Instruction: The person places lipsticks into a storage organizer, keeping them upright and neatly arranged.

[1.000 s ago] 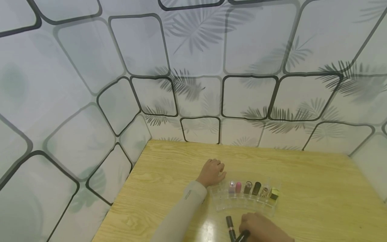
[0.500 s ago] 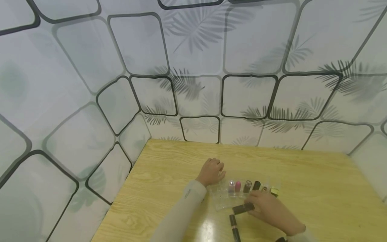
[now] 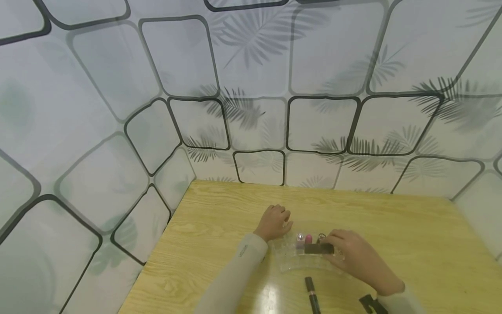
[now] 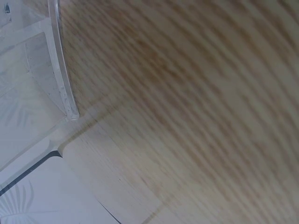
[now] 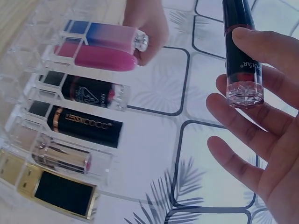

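My right hand (image 3: pixel 354 255) pinches a black lipstick (image 5: pixel 240 58) with a clear faceted end between thumb and fingers. It holds the lipstick sideways above the clear acrylic lipstick organizer (image 3: pixel 290 263). Several lipsticks stand in the organizer's back row, among them a pink one (image 5: pixel 105 58), a black one marked COCO (image 5: pixel 88 125) and a gold-and-black one (image 5: pixel 63 191). At the organizer's left back side rests my left hand (image 3: pixel 273 223), fingers loosely bent and nothing seen in them. The left wrist view shows only the organizer's edge (image 4: pixel 60 70) and wood, not that hand.
A slim black tube (image 3: pixel 312 295) lies on the wooden table (image 3: pixel 219 226) in front of the organizer. Another black object (image 3: pixel 370 303) is partly visible beside the right sleeve. Patterned wall covering (image 3: pixel 259 168) rises behind the table and on the left.
My right hand has lifted the black lipstick from the table's front and carried it forward over the organizer. The slim tube on the table has shifted slightly right. The left hand has stayed put.
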The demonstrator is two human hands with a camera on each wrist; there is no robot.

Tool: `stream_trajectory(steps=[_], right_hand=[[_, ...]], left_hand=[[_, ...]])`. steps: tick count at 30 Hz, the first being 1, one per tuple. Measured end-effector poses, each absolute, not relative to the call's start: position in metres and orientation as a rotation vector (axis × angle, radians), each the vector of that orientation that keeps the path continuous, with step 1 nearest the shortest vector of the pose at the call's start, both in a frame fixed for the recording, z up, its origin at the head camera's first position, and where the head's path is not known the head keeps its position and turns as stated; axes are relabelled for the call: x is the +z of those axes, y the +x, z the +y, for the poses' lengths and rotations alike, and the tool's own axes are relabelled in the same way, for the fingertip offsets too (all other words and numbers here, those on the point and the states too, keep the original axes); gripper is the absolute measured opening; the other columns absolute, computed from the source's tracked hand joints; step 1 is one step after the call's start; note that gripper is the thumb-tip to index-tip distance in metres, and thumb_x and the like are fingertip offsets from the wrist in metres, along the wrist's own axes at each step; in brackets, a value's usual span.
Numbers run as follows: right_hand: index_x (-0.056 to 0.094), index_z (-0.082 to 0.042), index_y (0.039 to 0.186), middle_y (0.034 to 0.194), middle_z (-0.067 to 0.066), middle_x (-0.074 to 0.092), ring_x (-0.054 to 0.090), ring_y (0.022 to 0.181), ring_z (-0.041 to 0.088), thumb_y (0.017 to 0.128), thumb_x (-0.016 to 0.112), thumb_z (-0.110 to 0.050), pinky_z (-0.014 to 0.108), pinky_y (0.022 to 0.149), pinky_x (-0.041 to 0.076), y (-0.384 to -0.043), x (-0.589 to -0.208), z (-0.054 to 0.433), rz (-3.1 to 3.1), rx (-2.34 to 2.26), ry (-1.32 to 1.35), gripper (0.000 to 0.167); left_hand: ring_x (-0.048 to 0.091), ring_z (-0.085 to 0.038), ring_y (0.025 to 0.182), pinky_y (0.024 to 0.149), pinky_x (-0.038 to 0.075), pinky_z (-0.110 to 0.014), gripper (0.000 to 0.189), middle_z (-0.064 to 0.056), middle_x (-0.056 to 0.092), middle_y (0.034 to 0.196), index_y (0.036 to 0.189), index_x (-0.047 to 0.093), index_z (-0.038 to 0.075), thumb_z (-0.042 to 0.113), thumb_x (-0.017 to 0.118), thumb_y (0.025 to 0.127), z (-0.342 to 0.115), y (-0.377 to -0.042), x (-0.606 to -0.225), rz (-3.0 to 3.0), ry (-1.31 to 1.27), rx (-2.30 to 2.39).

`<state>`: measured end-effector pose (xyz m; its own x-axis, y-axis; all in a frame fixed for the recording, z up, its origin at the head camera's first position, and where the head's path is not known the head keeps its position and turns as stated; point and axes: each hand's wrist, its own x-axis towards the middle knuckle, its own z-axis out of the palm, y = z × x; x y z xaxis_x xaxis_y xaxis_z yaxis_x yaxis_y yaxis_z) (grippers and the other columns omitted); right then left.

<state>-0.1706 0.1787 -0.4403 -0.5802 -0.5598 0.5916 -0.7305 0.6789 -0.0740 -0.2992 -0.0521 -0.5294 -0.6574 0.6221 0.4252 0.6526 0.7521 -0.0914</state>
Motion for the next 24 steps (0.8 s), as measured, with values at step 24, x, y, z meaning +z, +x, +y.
stream_trajectory(steps=[24], right_hand=[[0.067,-0.012,0.090,0.082,-0.009,0.064,0.053,0.068,-0.003,0.058,0.083,-0.013,0.017,0.060,0.048,-0.1758,-0.4338,0.1860,-2.361,0.576,0.961,0.036]], left_hand=[[0.052,-0.007,0.071,0.078,0.047,-0.024,0.020,0.008,0.059,0.074,0.075,0.059,0.019,0.036,0.060,0.086,-0.0522,-0.2991,-0.5286,-2.547,-0.965,-0.102]])
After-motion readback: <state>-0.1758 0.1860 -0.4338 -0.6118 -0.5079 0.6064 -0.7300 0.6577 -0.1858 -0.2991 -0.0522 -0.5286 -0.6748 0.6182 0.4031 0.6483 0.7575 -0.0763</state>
